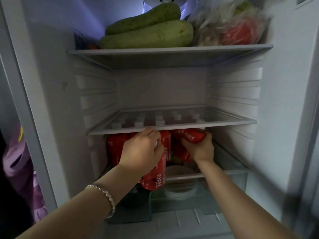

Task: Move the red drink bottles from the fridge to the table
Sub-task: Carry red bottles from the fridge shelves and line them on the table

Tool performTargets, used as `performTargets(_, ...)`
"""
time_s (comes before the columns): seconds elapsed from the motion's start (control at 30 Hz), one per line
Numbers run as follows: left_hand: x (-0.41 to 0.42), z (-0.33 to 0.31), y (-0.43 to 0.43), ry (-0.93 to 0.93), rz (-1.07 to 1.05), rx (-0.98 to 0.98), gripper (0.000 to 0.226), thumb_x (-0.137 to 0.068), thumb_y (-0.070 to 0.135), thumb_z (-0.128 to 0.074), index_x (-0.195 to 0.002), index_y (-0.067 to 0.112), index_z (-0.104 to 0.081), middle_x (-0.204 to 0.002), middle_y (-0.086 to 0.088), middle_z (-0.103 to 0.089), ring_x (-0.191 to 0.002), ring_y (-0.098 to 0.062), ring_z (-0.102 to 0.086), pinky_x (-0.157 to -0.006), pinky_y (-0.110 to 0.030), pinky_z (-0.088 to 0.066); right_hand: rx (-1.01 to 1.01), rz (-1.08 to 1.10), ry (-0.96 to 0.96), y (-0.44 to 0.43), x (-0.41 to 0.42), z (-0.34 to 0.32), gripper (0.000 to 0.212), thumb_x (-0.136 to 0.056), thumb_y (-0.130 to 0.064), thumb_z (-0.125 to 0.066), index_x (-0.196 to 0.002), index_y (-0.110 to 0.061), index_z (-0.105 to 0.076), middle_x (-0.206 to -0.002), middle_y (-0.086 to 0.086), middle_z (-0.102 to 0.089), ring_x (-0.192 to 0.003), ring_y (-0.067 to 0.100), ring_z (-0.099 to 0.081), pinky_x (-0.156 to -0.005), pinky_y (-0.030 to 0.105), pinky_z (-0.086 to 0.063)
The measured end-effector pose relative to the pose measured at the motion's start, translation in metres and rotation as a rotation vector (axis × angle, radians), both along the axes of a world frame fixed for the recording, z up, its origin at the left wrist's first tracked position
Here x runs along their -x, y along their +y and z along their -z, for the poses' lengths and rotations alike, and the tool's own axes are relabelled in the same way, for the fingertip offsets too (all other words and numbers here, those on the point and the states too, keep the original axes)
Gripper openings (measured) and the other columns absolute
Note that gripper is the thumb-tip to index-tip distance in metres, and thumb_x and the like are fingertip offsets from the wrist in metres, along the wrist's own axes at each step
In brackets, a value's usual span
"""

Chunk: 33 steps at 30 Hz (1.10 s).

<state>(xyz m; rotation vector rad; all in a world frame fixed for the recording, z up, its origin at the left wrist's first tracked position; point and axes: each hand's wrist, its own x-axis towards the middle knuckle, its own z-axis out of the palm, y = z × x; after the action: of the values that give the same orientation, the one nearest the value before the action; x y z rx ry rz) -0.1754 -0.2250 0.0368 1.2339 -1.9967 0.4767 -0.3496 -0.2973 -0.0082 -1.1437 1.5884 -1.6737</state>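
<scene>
A red bottle (pixel 153 178) is gripped by the left hand (pixel 140 150) and a tilted bottle (pixel 191 136) by the right hand (pixel 200 150), while other bottles (pixel 114 147) are left in the fridge (pixel 51 92).

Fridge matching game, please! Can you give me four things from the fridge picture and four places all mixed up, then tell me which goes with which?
Things:
1. green gourds
2. plastic bag
3. red bottles
4. bracelet

Places:
A. under the glass shelf
B. on the wrist behind the left hand
C. right side of the top shelf
D. left side of the top shelf

Pairs: 1-D, 2-C, 3-A, 4-B.
</scene>
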Motion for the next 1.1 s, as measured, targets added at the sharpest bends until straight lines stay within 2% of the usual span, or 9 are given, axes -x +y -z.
performTargets(0.1, 0.0, -0.001, 0.001, -0.004, 0.004, 0.006, 0.01, -0.085, 0.014, -0.06, -0.076, 0.011, -0.061, -0.079, 0.003, -0.057, -0.059, -0.011, -0.047, -0.047, -0.015, -0.032, 0.023, 0.052, -0.378, 0.009, 0.011, 0.005, 0.077, -0.066, -0.034, -0.081, -0.128, -0.015, -0.041, -0.116, 0.01, -0.061, -0.105, 0.031, -0.061, -0.094, 0.047, -0.05)
performTargets(0.17, 0.0, -0.003, 0.003, -0.028, -0.02, 0.007, 0.011, -0.087, 0.015, -0.058, -0.079, 0.011, -0.063, -0.082, 0.002, -0.059, -0.06, -0.013, -0.05, -0.048, -0.015, -0.031, 0.083, 0.085, -0.413, 0.024, 0.013, 0.008, 0.072, -0.066, -0.033, -0.081, -0.125, -0.016, -0.043, -0.105, 0.002, -0.06, -0.099, 0.027, -0.063, -0.092, 0.051, -0.051)
performTargets(0.33, 0.01, -0.018, 0.007, -0.129, -0.113, -0.088, 0.025, -0.093, 0.026, -0.043, -0.111, 0.02, -0.06, -0.112, 0.006, -0.059, -0.089, -0.016, -0.061, -0.065, -0.023, -0.041, 0.253, -0.027, -0.114, 0.081, -0.002, 0.013, 0.071, -0.07, -0.015, -0.081, -0.127, -0.025, -0.04, -0.097, -0.019, -0.054, -0.085, -0.002, -0.055, -0.078, 0.021, -0.048)
performTargets(0.4, 0.012, -0.018, 0.008, -0.118, -0.098, -0.07, 0.03, -0.094, 0.027, -0.042, -0.12, 0.021, -0.056, -0.115, 0.004, -0.062, -0.094, -0.017, -0.062, -0.072, -0.027, -0.046, 0.227, -0.103, 0.039, 0.094, -0.01, 0.012, 0.087, -0.064, -0.016, -0.085, -0.131, -0.034, -0.032, -0.105, -0.023, -0.051, -0.091, -0.001, -0.054, -0.081, 0.022, -0.046)
performTargets(0.53, 0.001, -0.012, 0.016, -0.128, 0.001, 0.134, 0.045, -0.086, 0.05, -0.043, -0.099, 0.017, -0.069, -0.075, 0.003, -0.072, -0.054, -0.012, -0.065, -0.046, -0.018, -0.042, 0.111, -0.217, 0.32, 0.107, -0.021, 0.008, 0.115, -0.055, -0.03, -0.089, -0.143, -0.033, -0.014, -0.115, -0.016, -0.046, -0.103, 0.008, -0.052, -0.087, 0.03, -0.046)
performTargets(0.63, -0.008, -0.004, 0.031, -0.122, 0.073, 0.137, 0.064, -0.074, 0.069, -0.042, -0.103, 0.018, -0.069, -0.063, 0.008, -0.069, -0.049, -0.005, -0.064, -0.043, -0.008, -0.031, 0.098, -0.277, 0.548, 0.109, -0.023, 0.005, 0.101, -0.054, -0.04, -0.088, -0.136, -0.034, -0.029, -0.113, -0.018, -0.052, -0.108, 0.012, -0.059, -0.088, 0.027, -0.049)
performTargets(0.77, -0.017, 0.01, 0.052, -0.094, -0.006, -0.093, 0.069, -0.068, 0.077, -0.046, -0.123, 0.036, -0.044, -0.094, 0.013, -0.069, -0.085, -0.005, -0.066, -0.061, -0.015, -0.035, 0.155, -0.405, 0.896, 0.117, -0.03, -0.006, 0.081, -0.061, -0.048, -0.081, -0.13, -0.037, -0.04, -0.117, -0.021, -0.056, -0.108, 0.005, -0.057, -0.085, 0.018, -0.045)
performTargets(0.83, -0.022, 0.015, 0.055, -0.086, -0.032, -0.156, 0.067, -0.068, 0.079, -0.041, -0.12, 0.038, -0.039, -0.095, 0.014, -0.067, -0.085, -0.005, -0.064, -0.064, -0.016, -0.036, 0.2, -0.465, 1.033, 0.121, -0.036, -0.011, 0.075, -0.063, -0.052, -0.077, -0.128, -0.039, -0.042, -0.119, -0.019, -0.058, -0.107, 0.004, -0.058, -0.083, 0.017, -0.046)
performTargets(1.1, -0.039, 0.018, 0.061, -0.157, -0.153, -0.207, 0.04, -0.082, 0.07, -0.033, -0.086, 0.03, -0.034, -0.074, 0.011, -0.055, -0.066, -0.01, -0.053, -0.057, -0.022, -0.032, 0.133, -0.756, 1.019, 0.114, -0.049, -0.011, 0.075, -0.057, -0.047, -0.083, -0.121, -0.046, -0.044, -0.112, -0.025, -0.057, -0.1, -0.004, -0.057, -0.079, 0.013, -0.044)
